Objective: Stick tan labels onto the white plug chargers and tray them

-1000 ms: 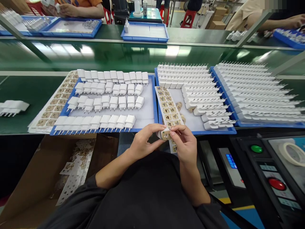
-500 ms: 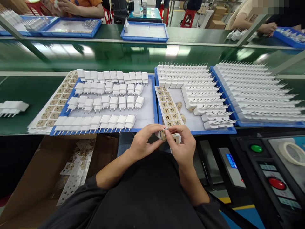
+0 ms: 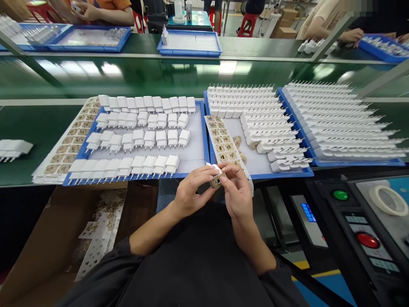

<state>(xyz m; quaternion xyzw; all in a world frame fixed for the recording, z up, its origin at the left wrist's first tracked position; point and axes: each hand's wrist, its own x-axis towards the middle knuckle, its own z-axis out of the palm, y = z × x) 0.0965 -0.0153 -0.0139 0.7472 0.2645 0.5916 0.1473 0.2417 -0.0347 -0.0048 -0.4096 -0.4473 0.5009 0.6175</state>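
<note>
Between both hands is a small white plug adapter (image 3: 216,181), its tan and grey end face turned toward me. My left hand (image 3: 191,192) grips it from the left, and my right hand (image 3: 237,191) pinches it from the right with the thumb on the face. A sticker sheet (image 3: 227,147) with tan labels lies just beyond my hands, over the front edge of the middle tray (image 3: 281,174). Loose tan pieces (image 3: 242,157) lie beside the sheet. Rows of white adapters (image 3: 149,139) fill much of the left tray (image 3: 205,128).
At the right is another tray of adapters (image 3: 345,123). More label sheets (image 3: 65,149) lie at the left. A cardboard box (image 3: 41,243) stands below. Control buttons (image 3: 367,240) and a tape roll (image 3: 389,200) are at the right. People's hands (image 3: 86,10) work across the line.
My right hand has drawn slightly left and in, clear of the sticker sheet's lower end. The adapter is turned so its end face shows more. The whole view has shifted slightly.
</note>
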